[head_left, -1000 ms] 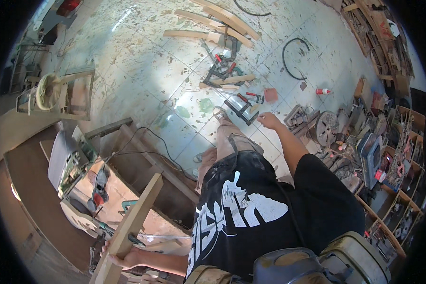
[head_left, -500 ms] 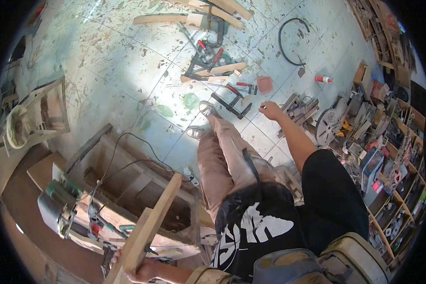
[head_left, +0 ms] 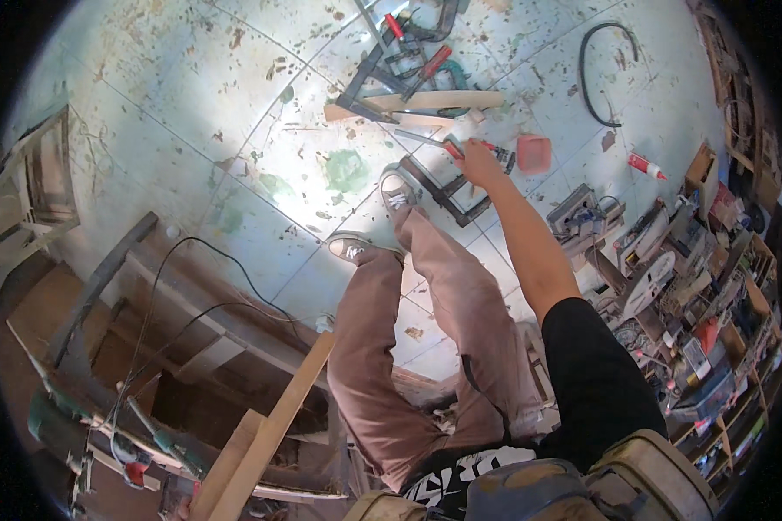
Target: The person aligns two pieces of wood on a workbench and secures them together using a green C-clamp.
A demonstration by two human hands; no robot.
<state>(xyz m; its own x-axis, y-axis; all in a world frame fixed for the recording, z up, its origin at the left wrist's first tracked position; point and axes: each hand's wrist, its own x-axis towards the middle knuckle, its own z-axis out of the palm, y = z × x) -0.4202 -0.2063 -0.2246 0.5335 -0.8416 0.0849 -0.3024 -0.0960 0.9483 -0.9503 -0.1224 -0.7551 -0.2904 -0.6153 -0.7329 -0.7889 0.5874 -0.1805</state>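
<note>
My right hand (head_left: 480, 167) is low among the clamps on the tiled floor, its fingers curled beside a small red-handled clamp (head_left: 502, 154); whether it grips that clamp or something else is unclear. A dark bar clamp (head_left: 465, 208) lies just below it. More red-handled clamps (head_left: 394, 74) and pale wood strips (head_left: 447, 99) lie farther forward. A long pale board (head_left: 278, 408) rises at a slant from the lower left, beside my legs; my left hand is not visible.
An open wooden structure with cords (head_left: 200, 330) and power tools (head_left: 135, 473) fills the lower left. A frame (head_left: 48, 174) stands at far left. A red tub (head_left: 533, 154), glue bottle (head_left: 646, 165) and black hose (head_left: 587, 78) lie rightward, near cluttered shelves (head_left: 712, 365).
My right hand has moved forward and down onto the clamp area. My left hand, earlier seen gripping the long board, has dropped out of view. My legs now fill more of the picture.
</note>
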